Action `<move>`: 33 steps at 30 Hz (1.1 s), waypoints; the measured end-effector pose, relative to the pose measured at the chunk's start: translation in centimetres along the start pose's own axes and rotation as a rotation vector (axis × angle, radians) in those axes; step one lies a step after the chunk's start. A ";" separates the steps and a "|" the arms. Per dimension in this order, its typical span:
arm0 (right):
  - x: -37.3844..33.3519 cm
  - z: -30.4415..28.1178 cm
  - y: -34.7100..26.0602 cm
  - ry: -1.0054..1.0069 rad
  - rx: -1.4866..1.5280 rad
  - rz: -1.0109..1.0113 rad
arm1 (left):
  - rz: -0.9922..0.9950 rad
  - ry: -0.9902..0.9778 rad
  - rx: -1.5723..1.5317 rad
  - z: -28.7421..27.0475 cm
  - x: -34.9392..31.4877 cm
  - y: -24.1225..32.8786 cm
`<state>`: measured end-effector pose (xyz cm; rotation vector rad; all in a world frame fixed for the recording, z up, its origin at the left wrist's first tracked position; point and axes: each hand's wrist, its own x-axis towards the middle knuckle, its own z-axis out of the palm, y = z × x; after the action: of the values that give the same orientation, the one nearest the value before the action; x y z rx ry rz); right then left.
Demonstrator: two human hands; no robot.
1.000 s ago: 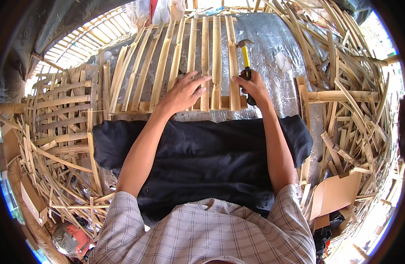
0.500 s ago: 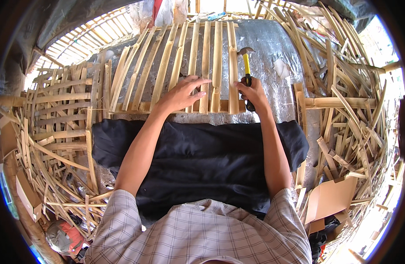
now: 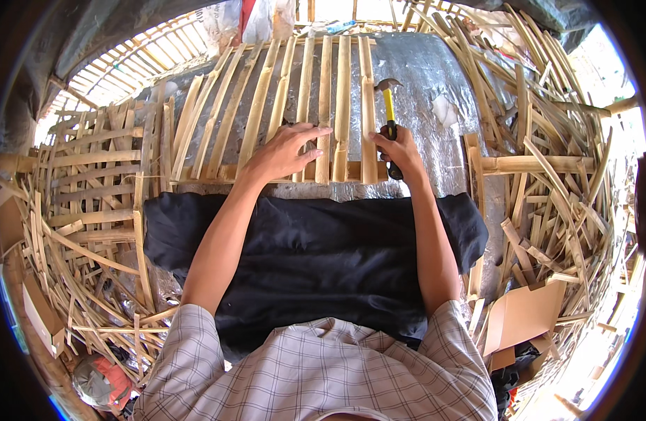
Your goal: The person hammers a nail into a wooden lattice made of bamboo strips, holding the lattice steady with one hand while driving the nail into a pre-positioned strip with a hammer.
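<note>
My right hand grips a hammer — dull metal head, glossy yellow-and-black handle — beside matt, fibrous bamboo slats lying on crinkled silvery sheeting.

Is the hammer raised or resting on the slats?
Raised: the hammer, gripped by the right hand, has its head above the foil-covered surface, beside the bamboo slats.

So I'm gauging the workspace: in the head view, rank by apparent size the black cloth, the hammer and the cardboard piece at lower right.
1. black cloth
2. cardboard piece
3. hammer, partly hidden in the right hand
</note>
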<state>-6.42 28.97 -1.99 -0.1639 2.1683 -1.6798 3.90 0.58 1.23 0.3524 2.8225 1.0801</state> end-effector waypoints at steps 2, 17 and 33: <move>-0.1 0.0 0.1 0.015 -0.024 -0.038 | 0.050 -0.019 0.026 -0.1 0.1 -0.2; -1.2 -0.4 -1.5 0.108 -0.163 -0.148 | -0.012 -0.069 0.005 -0.5 0.1 1.1; -1.2 -1.1 -1.5 0.085 -0.145 -0.072 | 0.008 -0.094 0.087 0.1 0.2 1.2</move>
<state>-5.96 29.98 -0.06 -0.2166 2.3749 -1.5937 3.97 1.52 1.93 0.4104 2.7928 0.9187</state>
